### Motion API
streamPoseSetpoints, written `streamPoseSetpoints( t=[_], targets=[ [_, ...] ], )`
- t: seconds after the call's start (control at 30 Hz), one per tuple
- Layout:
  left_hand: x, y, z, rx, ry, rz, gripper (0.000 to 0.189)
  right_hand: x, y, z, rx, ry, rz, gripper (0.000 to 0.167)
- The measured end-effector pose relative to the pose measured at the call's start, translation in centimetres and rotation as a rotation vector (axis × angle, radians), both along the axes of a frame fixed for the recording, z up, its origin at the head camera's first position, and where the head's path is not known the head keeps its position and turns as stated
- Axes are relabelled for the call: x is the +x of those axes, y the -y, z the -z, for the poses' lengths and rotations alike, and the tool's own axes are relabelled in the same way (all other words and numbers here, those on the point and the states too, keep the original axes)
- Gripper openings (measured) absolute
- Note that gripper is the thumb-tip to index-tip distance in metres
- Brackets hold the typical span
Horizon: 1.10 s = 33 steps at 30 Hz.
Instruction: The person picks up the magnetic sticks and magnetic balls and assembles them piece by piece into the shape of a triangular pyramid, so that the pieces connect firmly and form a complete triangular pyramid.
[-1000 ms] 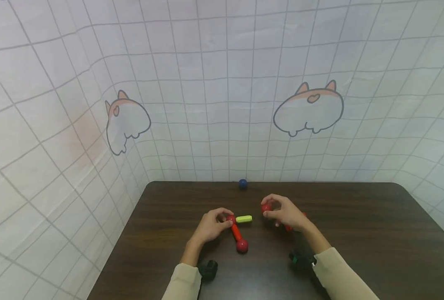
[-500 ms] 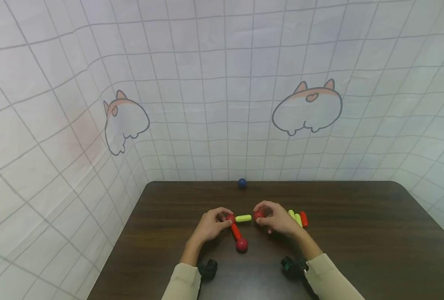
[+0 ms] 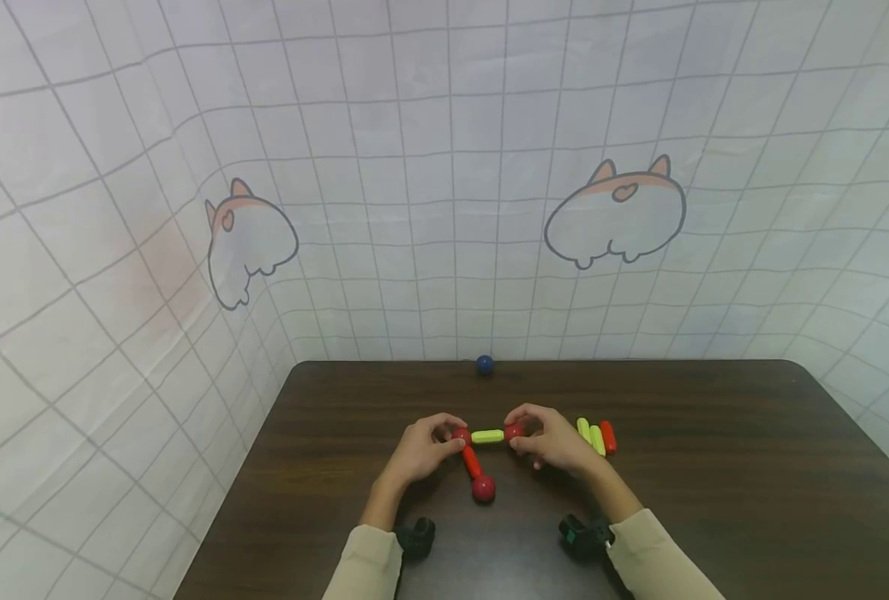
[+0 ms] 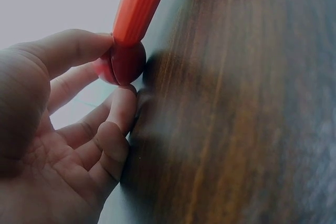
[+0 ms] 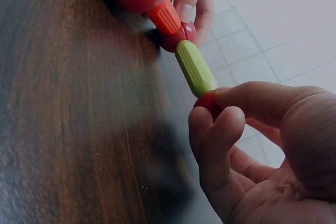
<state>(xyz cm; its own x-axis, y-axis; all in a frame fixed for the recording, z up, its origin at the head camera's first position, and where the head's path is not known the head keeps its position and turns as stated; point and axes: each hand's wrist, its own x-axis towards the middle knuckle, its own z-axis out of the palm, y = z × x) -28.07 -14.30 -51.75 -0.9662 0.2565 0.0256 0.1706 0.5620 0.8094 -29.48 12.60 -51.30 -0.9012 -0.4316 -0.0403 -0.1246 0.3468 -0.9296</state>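
Pushing straight along the ridged yellow-green rod [image 5: 195, 68], level with the dark wood-grain worktop [image 3: 714, 450], probably serves best, with the left hand [image 3: 418, 451] pinching the glossy red ball [image 4: 128, 65] at that rod's left end and the right hand [image 3: 556, 438] pinching another glossy red ball [image 5: 207, 102] at its right.

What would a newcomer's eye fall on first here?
Likely the shiny red ball pinched in the left grip, near the middle of the dark woodgrain table, where a ribbed red rod and ribbed lime rod meet. The right grip pinches another shiny red ball at the lime rod's other end. Beyond, two outlined animal drawings decorate the white gridded backdrop.
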Motion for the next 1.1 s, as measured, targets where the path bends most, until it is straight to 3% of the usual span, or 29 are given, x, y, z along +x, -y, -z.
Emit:
streamPoseSetpoints(
  t=[0.57, 1.1],
  targets=[
    [-0.15, -0.3, -0.55, -0.022, 0.015, -0.015, 0.021, -0.18, -0.6, -0.25, 0.051, 0.03, -0.04, 0.027],
    [0.02, -0.32, -0.35, -0.037, 0.012, -0.025, 0.021, 0.07, -0.1, -0.36, 0.073, -0.017, 0.002, 0.036]
  ],
)
